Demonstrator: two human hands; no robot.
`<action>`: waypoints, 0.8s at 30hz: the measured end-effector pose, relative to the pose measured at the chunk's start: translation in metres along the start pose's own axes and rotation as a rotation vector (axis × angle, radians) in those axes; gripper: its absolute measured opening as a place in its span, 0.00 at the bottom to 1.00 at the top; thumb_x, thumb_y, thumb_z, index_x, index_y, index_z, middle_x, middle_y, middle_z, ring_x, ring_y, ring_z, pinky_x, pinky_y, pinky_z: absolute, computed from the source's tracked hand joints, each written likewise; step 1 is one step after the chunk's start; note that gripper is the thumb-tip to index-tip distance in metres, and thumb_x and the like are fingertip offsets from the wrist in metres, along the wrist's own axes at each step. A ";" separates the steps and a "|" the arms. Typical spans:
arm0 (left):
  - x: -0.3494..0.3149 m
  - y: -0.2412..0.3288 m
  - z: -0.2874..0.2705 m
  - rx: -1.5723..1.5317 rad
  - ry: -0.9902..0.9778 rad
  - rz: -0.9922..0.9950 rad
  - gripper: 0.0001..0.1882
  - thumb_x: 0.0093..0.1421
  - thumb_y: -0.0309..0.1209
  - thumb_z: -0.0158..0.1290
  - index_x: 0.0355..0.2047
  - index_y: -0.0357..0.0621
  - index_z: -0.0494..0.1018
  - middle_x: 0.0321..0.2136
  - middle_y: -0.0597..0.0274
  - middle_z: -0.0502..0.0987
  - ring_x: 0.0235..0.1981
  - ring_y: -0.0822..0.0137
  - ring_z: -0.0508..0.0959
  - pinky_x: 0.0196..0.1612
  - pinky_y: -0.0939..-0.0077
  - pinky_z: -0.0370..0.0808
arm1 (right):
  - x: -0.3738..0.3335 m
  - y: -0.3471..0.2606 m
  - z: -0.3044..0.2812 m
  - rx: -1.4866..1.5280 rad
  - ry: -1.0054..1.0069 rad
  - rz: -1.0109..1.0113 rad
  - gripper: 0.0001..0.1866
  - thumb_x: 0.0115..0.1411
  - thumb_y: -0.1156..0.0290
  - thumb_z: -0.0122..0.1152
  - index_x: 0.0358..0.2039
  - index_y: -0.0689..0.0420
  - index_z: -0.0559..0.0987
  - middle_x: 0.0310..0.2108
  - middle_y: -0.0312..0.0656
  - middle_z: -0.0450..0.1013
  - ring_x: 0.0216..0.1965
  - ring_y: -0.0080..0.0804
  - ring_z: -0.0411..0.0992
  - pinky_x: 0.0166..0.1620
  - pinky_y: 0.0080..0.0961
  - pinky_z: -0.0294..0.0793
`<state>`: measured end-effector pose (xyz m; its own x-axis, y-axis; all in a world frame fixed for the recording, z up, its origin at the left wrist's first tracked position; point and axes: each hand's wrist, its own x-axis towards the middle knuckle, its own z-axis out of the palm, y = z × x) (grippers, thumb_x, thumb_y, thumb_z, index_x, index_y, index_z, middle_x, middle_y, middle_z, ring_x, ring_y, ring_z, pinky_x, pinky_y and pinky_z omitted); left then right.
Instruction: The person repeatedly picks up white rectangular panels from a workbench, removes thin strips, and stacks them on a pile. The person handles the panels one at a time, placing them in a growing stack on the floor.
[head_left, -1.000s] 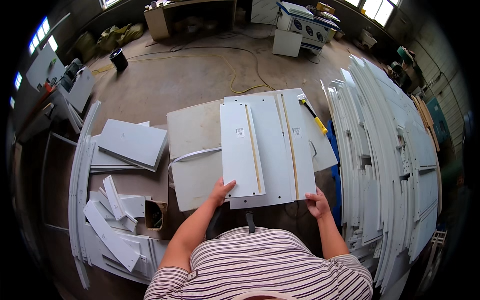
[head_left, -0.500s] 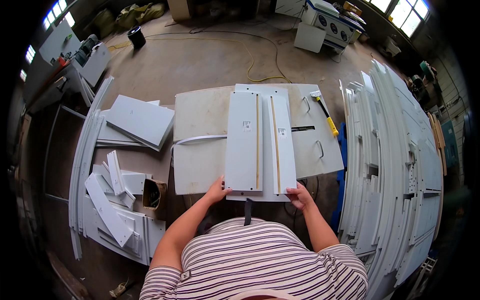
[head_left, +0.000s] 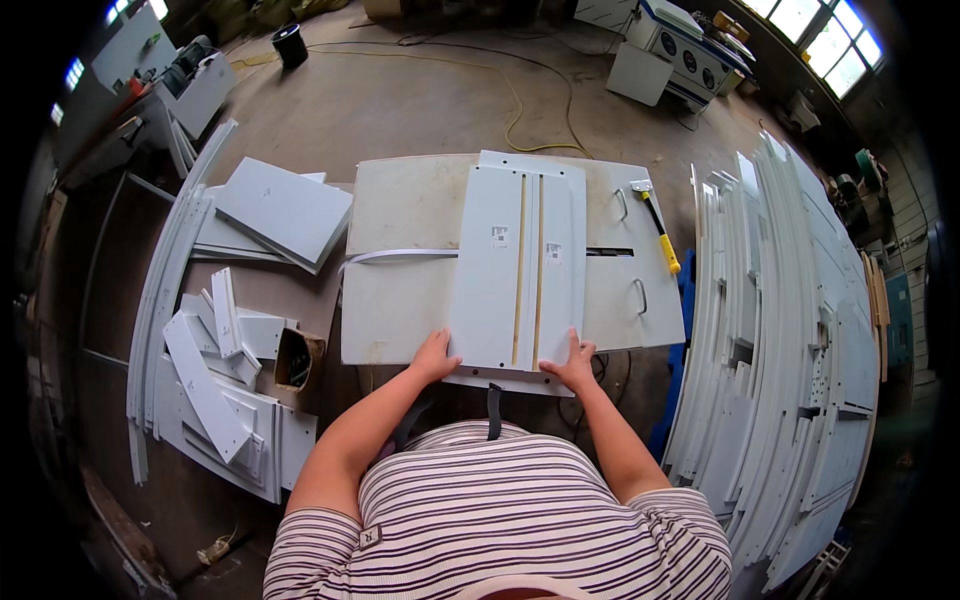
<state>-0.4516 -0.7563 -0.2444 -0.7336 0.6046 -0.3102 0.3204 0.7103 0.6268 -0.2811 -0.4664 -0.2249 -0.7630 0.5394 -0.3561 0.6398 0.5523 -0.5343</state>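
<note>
Two narrow white panels (head_left: 485, 300) lie side by side on a wider white board (head_left: 525, 382), in the middle of the pale surface (head_left: 400, 210), as a person in a striped shirt (head_left: 540, 490) steadies them. The left hand (head_left: 435, 357) touches their near left corner, fingers partly bent; I cannot tell whether it grips. The right hand (head_left: 573, 364) is spread at the near right corner, thumb and forefinger apart. A yellow-handled hammer (head_left: 655, 215) rests far right on the surface, beside stacked white boards (head_left: 800, 330).
</note>
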 end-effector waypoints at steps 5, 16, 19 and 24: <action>-0.010 -0.004 -0.002 -0.127 -0.062 0.080 0.34 0.47 0.42 0.60 0.49 0.33 0.64 0.37 0.42 0.72 0.41 0.46 0.72 0.45 0.59 0.69 | -0.001 0.019 0.001 0.000 -0.010 -0.099 0.60 0.37 0.53 0.76 0.66 0.45 0.47 0.55 0.62 0.47 0.56 0.60 0.56 0.58 0.39 0.60; -0.026 0.011 0.029 -0.541 -0.274 0.124 0.21 0.54 0.37 0.55 0.43 0.36 0.67 0.36 0.40 0.74 0.36 0.46 0.74 0.41 0.59 0.71 | -0.024 0.085 0.015 0.383 0.193 0.140 0.30 0.60 0.52 0.53 0.48 0.68 0.65 0.47 0.60 0.67 0.50 0.52 0.66 0.52 0.38 0.64; 0.013 0.001 0.039 -0.569 -0.099 0.019 0.17 0.56 0.34 0.54 0.41 0.35 0.67 0.35 0.47 0.75 0.37 0.55 0.74 0.42 0.64 0.71 | -0.023 0.063 0.007 0.268 0.183 0.335 0.33 0.63 0.44 0.42 0.45 0.68 0.67 0.44 0.62 0.69 0.50 0.56 0.67 0.52 0.42 0.64; 0.059 0.016 0.026 -0.178 0.046 0.121 0.15 0.55 0.29 0.53 0.41 0.35 0.67 0.35 0.43 0.72 0.39 0.48 0.72 0.44 0.61 0.69 | -0.051 0.057 0.011 0.115 0.156 0.700 0.48 0.57 0.30 0.35 0.49 0.72 0.64 0.50 0.70 0.63 0.54 0.62 0.62 0.56 0.45 0.61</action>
<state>-0.4742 -0.7002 -0.2709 -0.7242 0.6617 -0.1941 0.2999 0.5557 0.7754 -0.2070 -0.4690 -0.2456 -0.1508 0.8312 -0.5351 0.9532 -0.0211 -0.3015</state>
